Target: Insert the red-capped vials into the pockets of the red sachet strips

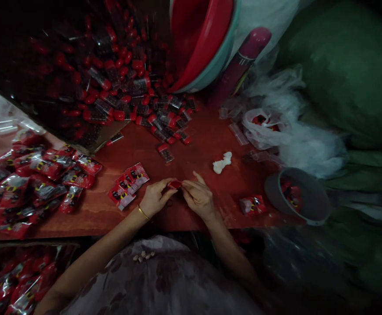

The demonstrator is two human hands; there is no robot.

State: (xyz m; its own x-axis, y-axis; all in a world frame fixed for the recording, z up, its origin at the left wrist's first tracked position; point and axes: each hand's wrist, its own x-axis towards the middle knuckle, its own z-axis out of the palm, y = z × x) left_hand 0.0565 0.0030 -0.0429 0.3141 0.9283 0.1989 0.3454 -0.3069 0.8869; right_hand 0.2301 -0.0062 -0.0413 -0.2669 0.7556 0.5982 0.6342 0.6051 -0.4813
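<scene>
Both our left hand (156, 197) and right hand (199, 199) pinch one small red capped piece (175, 184) between fingertips near the front edge of the reddish wooden worktop (207, 140), where, we judge, a slackened grip could drop it into our lap.

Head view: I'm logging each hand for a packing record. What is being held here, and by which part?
A small red piece, pinched between the fingertips of left hand and right hand, one at each end.
</scene>
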